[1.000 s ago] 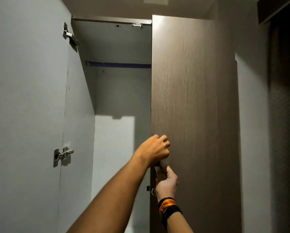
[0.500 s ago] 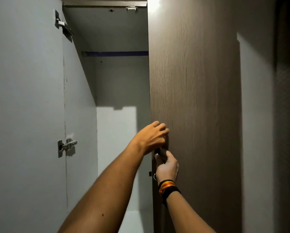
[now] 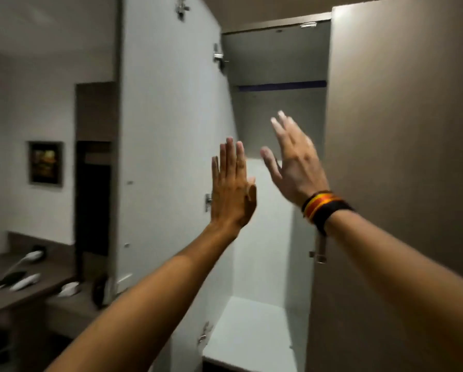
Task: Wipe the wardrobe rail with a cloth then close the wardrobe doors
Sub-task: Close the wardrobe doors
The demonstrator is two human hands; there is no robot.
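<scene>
The wardrobe stands open on its left side. Its white left door [image 3: 168, 135] is swung out, and the brown right door [image 3: 402, 162] covers the right half. A dark blue rail [image 3: 281, 86] runs across the top of the white interior. My left hand [image 3: 231, 191] is raised flat, fingers together, in front of the left door's hinged edge; I cannot tell whether it touches. My right hand [image 3: 294, 165], with a striped wristband, is spread and blurred in front of the opening, close to the right door's edge. Neither hand holds anything. No cloth is in view.
Metal hinges [image 3: 208, 202] sit along the left door's inner edge. A small latch [image 3: 317, 255] sticks out from the right door's edge. At the left are a brown desk [image 3: 50, 280] with white objects, a framed picture [image 3: 45, 163] and a dark doorway [image 3: 93, 200].
Both hands have come off the right door's edge and are raised with fingers open. The view has pulled back and swung left, bringing the room and the whole left door into sight.
</scene>
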